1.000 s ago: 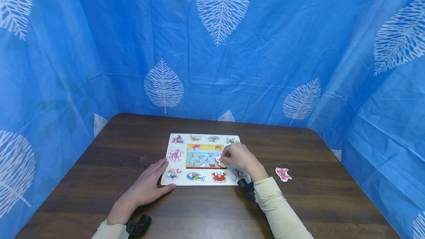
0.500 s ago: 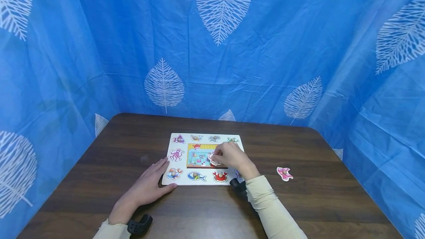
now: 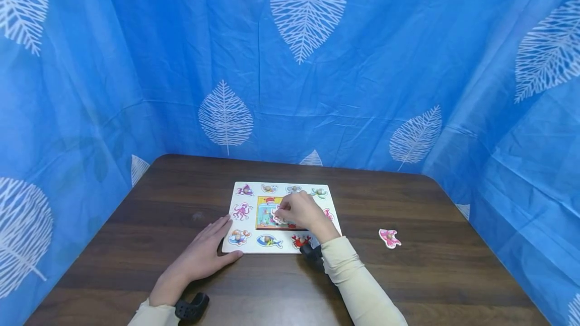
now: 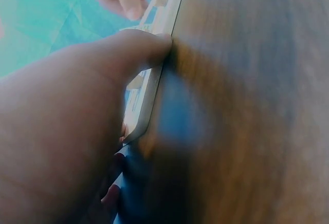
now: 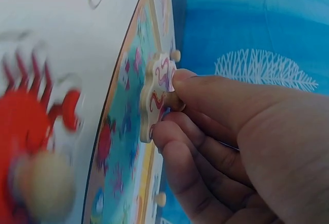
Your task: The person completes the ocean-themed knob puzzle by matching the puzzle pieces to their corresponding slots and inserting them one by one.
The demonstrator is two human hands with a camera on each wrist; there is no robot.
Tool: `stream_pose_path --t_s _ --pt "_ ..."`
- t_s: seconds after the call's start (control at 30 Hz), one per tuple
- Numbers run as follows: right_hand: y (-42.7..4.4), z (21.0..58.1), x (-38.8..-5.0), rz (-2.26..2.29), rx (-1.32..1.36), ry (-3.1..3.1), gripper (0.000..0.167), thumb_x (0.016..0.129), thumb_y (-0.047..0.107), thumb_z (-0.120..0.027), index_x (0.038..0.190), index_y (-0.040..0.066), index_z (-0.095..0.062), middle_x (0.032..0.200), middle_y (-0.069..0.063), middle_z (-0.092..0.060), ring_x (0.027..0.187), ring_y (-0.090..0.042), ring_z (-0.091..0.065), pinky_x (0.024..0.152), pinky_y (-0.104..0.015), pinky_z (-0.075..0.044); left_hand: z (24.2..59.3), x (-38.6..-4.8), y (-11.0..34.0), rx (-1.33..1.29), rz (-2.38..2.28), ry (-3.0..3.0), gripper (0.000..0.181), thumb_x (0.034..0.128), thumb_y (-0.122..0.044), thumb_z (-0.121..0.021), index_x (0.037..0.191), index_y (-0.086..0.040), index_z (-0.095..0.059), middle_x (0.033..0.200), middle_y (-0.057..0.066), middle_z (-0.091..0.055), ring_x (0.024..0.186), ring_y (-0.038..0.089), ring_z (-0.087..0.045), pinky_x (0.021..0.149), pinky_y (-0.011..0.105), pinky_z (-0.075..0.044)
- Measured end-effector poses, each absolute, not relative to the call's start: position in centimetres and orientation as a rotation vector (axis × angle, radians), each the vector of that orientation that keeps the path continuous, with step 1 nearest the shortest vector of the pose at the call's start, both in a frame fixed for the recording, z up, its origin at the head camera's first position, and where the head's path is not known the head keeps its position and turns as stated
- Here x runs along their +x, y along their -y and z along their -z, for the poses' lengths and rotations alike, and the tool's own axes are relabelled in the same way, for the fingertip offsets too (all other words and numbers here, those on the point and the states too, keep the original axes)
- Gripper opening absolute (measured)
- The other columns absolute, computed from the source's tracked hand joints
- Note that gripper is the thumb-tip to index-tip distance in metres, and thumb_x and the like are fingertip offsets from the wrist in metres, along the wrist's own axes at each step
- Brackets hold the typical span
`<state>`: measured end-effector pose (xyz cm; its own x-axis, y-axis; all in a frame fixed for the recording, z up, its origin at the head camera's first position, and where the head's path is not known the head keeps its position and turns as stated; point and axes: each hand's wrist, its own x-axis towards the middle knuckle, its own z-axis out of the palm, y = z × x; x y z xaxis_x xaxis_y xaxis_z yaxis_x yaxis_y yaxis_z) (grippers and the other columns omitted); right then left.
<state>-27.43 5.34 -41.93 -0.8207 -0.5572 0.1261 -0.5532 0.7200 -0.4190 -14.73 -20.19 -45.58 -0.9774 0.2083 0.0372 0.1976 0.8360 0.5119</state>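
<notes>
A white knobbed puzzle board (image 3: 288, 250) with sea-animal pictures lies on the table in the head view. My right hand (image 3: 302, 210) is over its central aquarium picture, pinching a puzzle piece (image 3: 276, 214) between thumb and fingers. In the right wrist view, the same puzzle piece (image 5: 159, 82) has a wavy edge and pink-purple tentacle markings, and it is gripped by its wooden knob, tilted above the board. My left hand (image 3: 204, 248) rests at the board's left corner, fingers along the left side. In the left wrist view, its thumb (image 4: 149, 47) touches the near edge.
A pink puzzle piece (image 3: 389, 238) lies apart on the table (image 3: 435, 275), right of the board. Around the board's border sit several knobbed pieces, among them a red crab (image 3: 301, 241) and a striped fish (image 3: 269, 241). A blue leaf-print curtain (image 3: 362, 64) surrounds the table.
My right hand has carried the tentacled puzzle piece leftward across the central picture, uncovering a pink shape on the board's right side. The left hand stays at the left corner.
</notes>
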Motion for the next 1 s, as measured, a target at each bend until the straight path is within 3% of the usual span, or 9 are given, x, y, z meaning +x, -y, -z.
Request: stream_pose_path --t_s 0.1,0.17,0.27,0.33,0.4,0.53,0.8,1.0 --pt "-4.4 42.0 -27.4 0.685 -0.917 -2.916 0.013 0.091 0.024 -0.081 0.084 0.014 -0.082 0.074 0.008 -0.072 0.068 -0.008 -0.051 0.062 -0.026 -0.046 45.6 -14.8 20.2 0.326 -0.833 -2.986 0.090 0.0920 -0.048 -0.075 0.156 0.004 -0.039 0.164 0.023 -0.035 0.151 0.043 -0.033 0.122 0.060 -0.029" --pt "-3.7 42.0 -27.4 0.675 -0.926 -2.919 0.013 0.091 0.025 -0.081 0.083 0.014 -0.082 0.073 0.009 -0.072 0.068 -0.009 -0.051 0.078 -0.032 -0.051 45.5 -14.8 20.2 0.322 -0.833 -2.981 0.090 0.0922 -0.048 -0.074 0.156 0.004 -0.039 0.164 0.023 -0.035 0.151 0.043 -0.033 0.122 0.060 -0.029" --pt "-2.9 42.1 -27.3 0.667 -0.930 -2.911 0.012 0.091 0.025 -0.081 0.084 0.015 -0.083 0.071 0.010 -0.072 0.066 -0.008 -0.050 0.082 -0.037 -0.051 45.5 -14.8 20.2 0.314 -0.836 -2.973 0.090 0.0923 -0.049 -0.074 0.156 0.004 -0.039 0.164 0.023 -0.035 0.152 0.043 -0.033 0.122 0.060 -0.029" --pt "-2.4 42.2 -27.3 0.677 -0.933 -2.894 0.012 0.091 0.025 -0.081 0.085 0.014 -0.083 0.070 0.011 -0.072 0.063 -0.007 -0.051 0.078 -0.032 -0.051 45.5 -14.7 20.2 0.311 -0.836 -2.973 0.090 0.0922 -0.049 -0.074 0.156 0.004 -0.039 0.164 0.022 -0.035 0.152 0.043 -0.032 0.122 0.059 -0.029" --pt "-2.0 42.3 -27.3 0.683 -0.913 -2.877 0.013 0.091 0.026 -0.081 0.086 0.014 -0.083 0.071 0.011 -0.072 0.063 -0.006 -0.051 0.061 -0.027 -0.046 45.4 -14.7 20.2 0.308 -0.837 -2.973 0.090 0.0921 -0.049 -0.074 0.156 0.003 -0.039 0.164 0.022 -0.035 0.152 0.043 -0.032 0.123 0.059 -0.028" --pt "-1.3 42.7 -27.4 0.727 -0.876 -2.849 0.014 0.092 0.026 -0.080 0.088 0.013 -0.083 0.073 0.009 -0.073 0.059 -0.004 -0.054 0.055 -0.019 -0.042 45.4 -14.8 20.2 0.302 -0.839 -2.969 0.090 0.0919 -0.049 -0.074 0.156 0.003 -0.039 0.164 0.022 -0.035 0.152 0.042 -0.032 0.123 0.059 -0.028" --pt "-0.3 43.2 -27.4 0.775 -0.856 -2.872 0.016 0.092 0.026 -0.080 0.084 0.013 -0.082 0.069 0.009 -0.072 0.057 -0.004 -0.052 0.054 -0.020 -0.043 45.5 -14.8 20.1 0.281 -0.853 -2.956 0.091 0.0912 -0.051 -0.074 0.156 0.003 -0.039 0.164 0.021 -0.035 0.153 0.042 -0.031 0.123 0.059 -0.027" --pt "0.5 43.2 -27.3 0.763 -0.890 -2.886 0.015 0.092 0.027 -0.080 0.086 0.014 -0.083 0.075 0.007 -0.075 0.061 -0.003 -0.056 0.057 -0.019 -0.044 45.6 -14.7 20.1 0.284 -0.851 -2.962 0.090 0.0913 -0.049 -0.075 0.156 0.003 -0.040 0.164 0.022 -0.035 0.153 0.042 -0.031 0.123 0.059 -0.027"
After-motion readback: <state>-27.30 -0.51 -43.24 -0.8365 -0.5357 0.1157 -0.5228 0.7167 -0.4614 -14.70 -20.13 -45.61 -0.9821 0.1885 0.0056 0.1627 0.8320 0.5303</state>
